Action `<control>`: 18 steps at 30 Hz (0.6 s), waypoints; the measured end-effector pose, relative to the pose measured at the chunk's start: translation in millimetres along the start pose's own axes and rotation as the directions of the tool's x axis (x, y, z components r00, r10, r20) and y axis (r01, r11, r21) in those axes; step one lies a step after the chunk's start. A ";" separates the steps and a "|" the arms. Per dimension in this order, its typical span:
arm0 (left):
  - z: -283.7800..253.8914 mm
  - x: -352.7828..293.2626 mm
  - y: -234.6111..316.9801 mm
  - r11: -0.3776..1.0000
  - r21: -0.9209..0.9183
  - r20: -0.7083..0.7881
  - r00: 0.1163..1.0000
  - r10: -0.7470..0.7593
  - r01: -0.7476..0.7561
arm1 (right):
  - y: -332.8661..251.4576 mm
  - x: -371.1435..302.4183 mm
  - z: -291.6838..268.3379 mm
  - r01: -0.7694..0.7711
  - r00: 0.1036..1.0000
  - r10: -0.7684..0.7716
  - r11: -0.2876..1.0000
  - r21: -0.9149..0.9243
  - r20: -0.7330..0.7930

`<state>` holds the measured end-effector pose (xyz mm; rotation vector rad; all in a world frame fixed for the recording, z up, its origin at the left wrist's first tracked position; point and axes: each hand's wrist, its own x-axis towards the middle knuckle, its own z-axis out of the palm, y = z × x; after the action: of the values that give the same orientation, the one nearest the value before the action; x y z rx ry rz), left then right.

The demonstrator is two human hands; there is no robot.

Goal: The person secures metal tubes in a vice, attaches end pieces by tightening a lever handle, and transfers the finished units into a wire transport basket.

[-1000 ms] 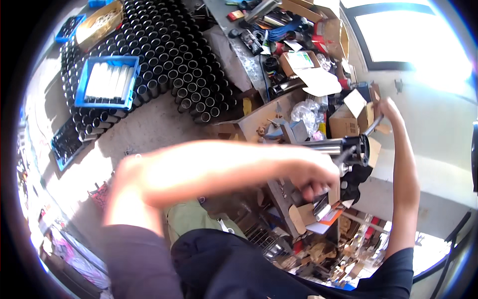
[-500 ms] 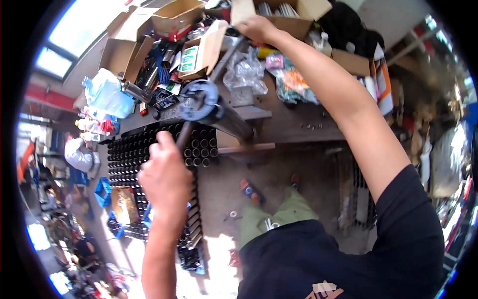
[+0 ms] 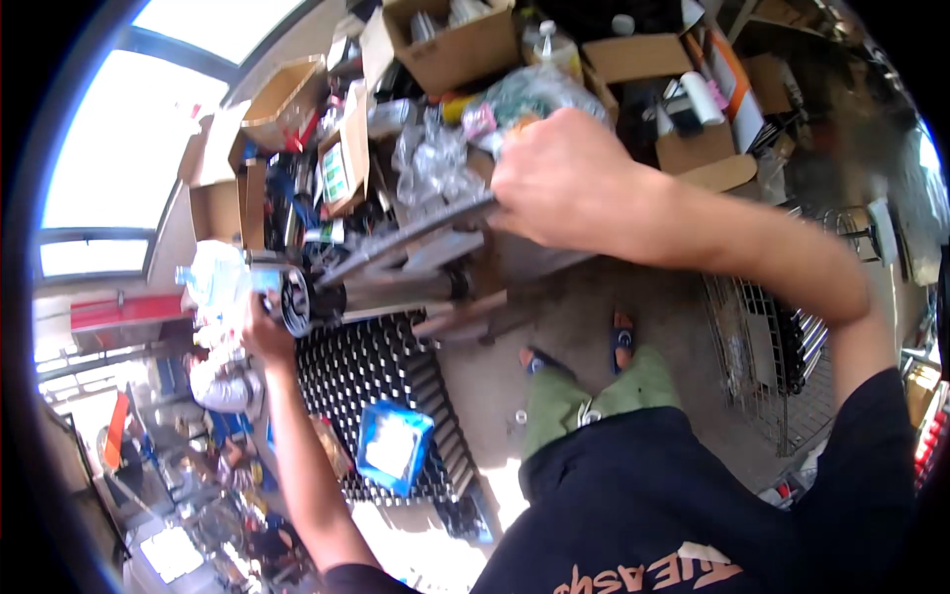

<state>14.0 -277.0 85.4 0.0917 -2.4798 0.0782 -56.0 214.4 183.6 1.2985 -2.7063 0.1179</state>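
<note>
Grey metal device point(image 3: 396, 272), long bars ending in round black ringed end, was held level over floor between both hands. Right hand point(image 3: 569, 178) fingers curled shut round bar end. Left hand point(image 3: 259, 332) gripped round end; fingers mostly hidden. Below, blue tray point(image 3: 393, 445) lay on black tube rack point(image 3: 366, 371). Beyond, open cardboard box point(image 3: 455, 45) held blurred items.

A grey metal tool point(image 3: 396, 267) is showing above rows of black tubes point(image 3: 366, 386), a blue tray point(image 3: 394, 445), brown cardboard boxes point(image 3: 450, 49) and green trousers point(image 3: 604, 396).
</note>
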 end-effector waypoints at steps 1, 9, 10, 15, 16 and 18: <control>14.0 -8.1 1.8 0.976 -0.064 -0.072 0.974 -0.213 0.209 | 13.0 11.8 -11.4 0.143 0.984 -0.141 0.990 -0.011 0.110; 41.8 15.3 -15.2 0.983 -0.131 -0.459 0.887 0.053 -0.127 | -3.4 25.3 29.4 -0.449 0.652 -0.313 0.575 0.684 0.691; 42.0 38.9 6.4 0.955 -0.199 -0.483 0.870 0.100 -0.220 | -30.7 -8.6 49.6 -0.557 0.678 -0.291 0.397 0.730 0.676; 56.6 128.0 58.4 0.722 -0.353 -0.717 0.668 0.199 -0.595 | -203.4 -78.9 103.2 -0.564 0.825 -0.054 -0.033 0.825 0.562; 64.1 137.7 69.5 0.644 -0.410 -0.714 0.666 0.214 -0.646 | -253.0 -81.9 119.5 -0.470 0.870 0.107 -0.115 0.875 0.481; 70.8 154.0 85.7 0.480 -0.506 -0.712 0.661 0.236 -0.716 | -329.8 -61.3 126.5 -0.397 0.848 0.281 -0.224 0.890 0.449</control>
<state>-157.9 -204.5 121.2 -0.9332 -1.6532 -0.6284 228.0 39.1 52.6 0.2998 -2.6026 2.7423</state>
